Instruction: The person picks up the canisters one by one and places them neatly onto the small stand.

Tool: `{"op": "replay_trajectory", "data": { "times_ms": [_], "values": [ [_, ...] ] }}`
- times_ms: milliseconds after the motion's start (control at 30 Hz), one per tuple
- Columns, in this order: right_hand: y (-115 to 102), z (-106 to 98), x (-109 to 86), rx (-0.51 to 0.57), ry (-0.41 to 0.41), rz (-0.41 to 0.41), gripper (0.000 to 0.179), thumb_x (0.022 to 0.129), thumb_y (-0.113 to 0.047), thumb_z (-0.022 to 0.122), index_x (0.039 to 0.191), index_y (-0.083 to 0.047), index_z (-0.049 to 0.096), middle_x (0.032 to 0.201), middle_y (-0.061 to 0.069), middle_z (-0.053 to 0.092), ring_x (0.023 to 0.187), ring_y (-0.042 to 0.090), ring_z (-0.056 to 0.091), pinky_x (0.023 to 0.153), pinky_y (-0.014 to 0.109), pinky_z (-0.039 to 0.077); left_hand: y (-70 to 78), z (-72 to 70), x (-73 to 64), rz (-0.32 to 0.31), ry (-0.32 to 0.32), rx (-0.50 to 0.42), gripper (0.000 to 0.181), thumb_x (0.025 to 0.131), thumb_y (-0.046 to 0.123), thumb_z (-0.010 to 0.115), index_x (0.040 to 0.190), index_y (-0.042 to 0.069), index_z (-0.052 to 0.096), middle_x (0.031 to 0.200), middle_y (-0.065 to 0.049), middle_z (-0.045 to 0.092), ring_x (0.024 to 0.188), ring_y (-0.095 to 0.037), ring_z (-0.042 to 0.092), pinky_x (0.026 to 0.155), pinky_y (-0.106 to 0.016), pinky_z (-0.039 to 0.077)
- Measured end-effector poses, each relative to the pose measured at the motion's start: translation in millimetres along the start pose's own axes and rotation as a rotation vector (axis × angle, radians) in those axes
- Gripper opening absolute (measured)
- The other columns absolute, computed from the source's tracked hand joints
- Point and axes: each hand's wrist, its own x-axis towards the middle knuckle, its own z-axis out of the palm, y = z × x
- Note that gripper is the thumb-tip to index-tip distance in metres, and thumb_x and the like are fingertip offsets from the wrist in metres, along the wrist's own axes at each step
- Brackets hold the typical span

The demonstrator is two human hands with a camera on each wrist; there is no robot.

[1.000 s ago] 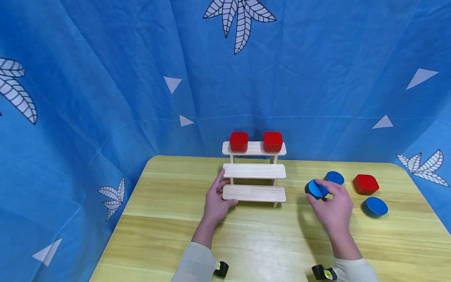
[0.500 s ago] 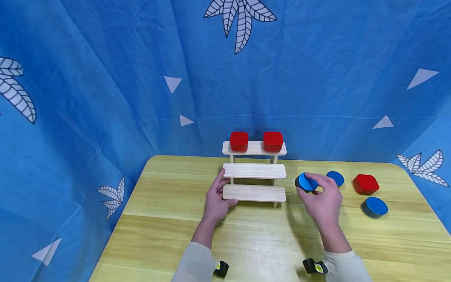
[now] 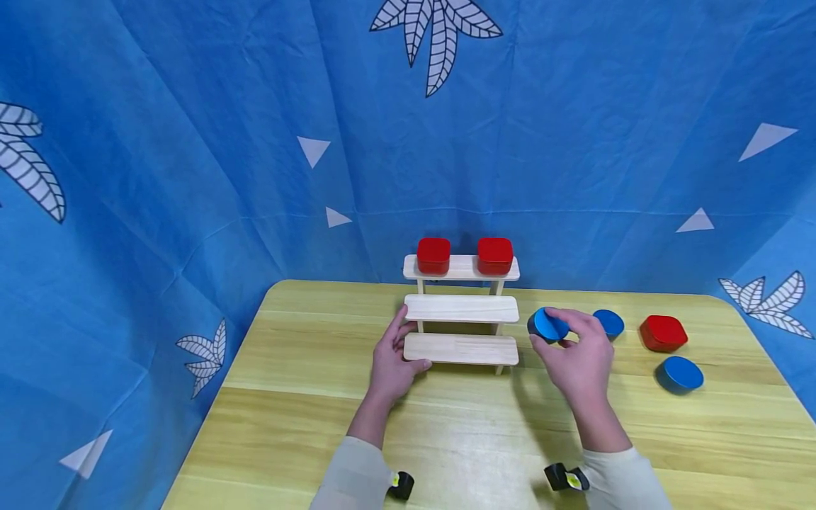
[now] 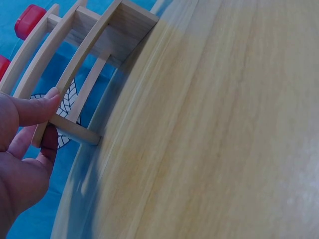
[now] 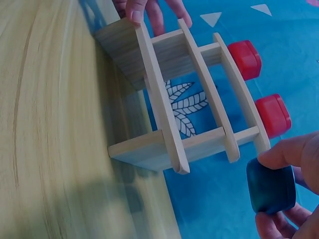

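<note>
A three-tier wooden shelf rack [image 3: 461, 308] stands near the table's back. Two red square boxes [image 3: 433, 256] sit apart on its top tier; the two lower tiers are bare. My left hand [image 3: 390, 361] grips the rack's left end, its thumb [image 4: 40, 107] on the lowest board and fingers beneath or behind it. Just right of the middle tier, my right hand [image 3: 580, 358] pinches a blue round box [image 3: 547, 326] between thumb and fingers, above the table. In the right wrist view the box [image 5: 270, 186] shows its dark side, close to the rack's end.
On the table [image 3: 446, 439] to the right lie a blue round box [image 3: 608, 324], partly behind my right hand, another blue box [image 3: 679, 375], and a red box [image 3: 663, 333]. A blue patterned cloth [image 3: 574, 142] hangs behind the table.
My right hand has moved left and slightly away from me, carrying the blue round box nearer the rack. My left hand has stayed on the rack.
</note>
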Motion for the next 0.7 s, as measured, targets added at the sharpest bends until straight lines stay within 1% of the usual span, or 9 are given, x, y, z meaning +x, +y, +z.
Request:
{"op": "replay_trajectory", "data": {
  "times_ms": [67,133,300,367,500,567,700],
  "values": [
    [-2,1,-0.2,0.011,-0.008,0.006,0.046,0.073,-0.004,0.087,0.118,-0.004,0.074,0.123,0.016,0.059,0.115,0.034,0.052,0.075,0.050,0.059,0.5,-0.1,-0.2,-0.005,-0.002,-0.004,0.117,0.064,-0.028,0.077,0.153,0.038,0.039,0.138,-0.008,0.056,0.124,-0.029,0.053,0.092,-0.034,0.053],
    [-3,2,-0.3,0.025,-0.017,0.016,0.047,0.074,-0.004,0.087,0.118,-0.004,0.073,0.124,0.017,0.058,0.116,0.035,0.052,0.077,0.055,0.058,0.5,-0.1,0.0,-0.008,-0.005,-0.013,0.117,0.064,-0.028,0.077,0.154,0.036,0.038,0.139,-0.009,0.055,0.125,-0.030,0.052,0.092,-0.035,0.053],
    [-7,5,-0.3,0.046,-0.038,0.029,0.047,0.075,-0.005,0.087,0.120,-0.004,0.073,0.126,0.017,0.057,0.117,0.036,0.051,0.079,0.056,0.057,1.0,-0.1,1.2,-0.022,-0.009,-0.019,0.116,0.064,-0.029,0.077,0.156,0.030,0.035,0.140,-0.011,0.053,0.127,-0.031,0.051,0.094,-0.036,0.052],
    [-8,6,-0.6,0.054,-0.044,0.025,0.047,0.075,-0.004,0.087,0.120,-0.004,0.073,0.126,0.017,0.057,0.117,0.036,0.051,0.079,0.056,0.057,3.7,-0.2,0.8,-0.031,-0.012,-0.014,0.116,0.064,-0.029,0.076,0.157,0.027,0.034,0.141,-0.012,0.053,0.127,-0.032,0.050,0.094,-0.037,0.052],
    [-9,9,-1.3,0.073,-0.043,0.001,0.046,0.074,-0.002,0.087,0.118,-0.003,0.073,0.124,0.017,0.059,0.116,0.036,0.052,0.077,0.056,0.058,16.5,0.4,-3.3,-0.038,-0.017,-0.003,0.113,0.065,-0.030,0.074,0.158,0.021,0.033,0.140,-0.016,0.052,0.127,-0.034,0.050,0.094,-0.038,0.052],
    [-10,11,-1.6,0.079,-0.046,-0.008,0.046,0.073,-0.001,0.087,0.117,-0.003,0.073,0.124,0.018,0.059,0.116,0.036,0.052,0.077,0.056,0.058,24.1,1.1,-6.6,-0.030,-0.016,0.003,0.111,0.066,-0.030,0.073,0.157,0.018,0.034,0.140,-0.017,0.052,0.127,-0.035,0.050,0.094,-0.038,0.053],
    [-13,13,-2.5,0.088,-0.055,-0.011,0.046,0.073,0.001,0.087,0.117,-0.002,0.073,0.124,0.019,0.058,0.115,0.037,0.053,0.077,0.056,0.058,32.8,1.8,-11.4,-0.015,-0.014,0.006,0.108,0.068,-0.030,0.073,0.157,0.016,0.034,0.140,-0.018,0.052,0.127,-0.036,0.050,0.094,-0.037,0.052]
  ]
}}
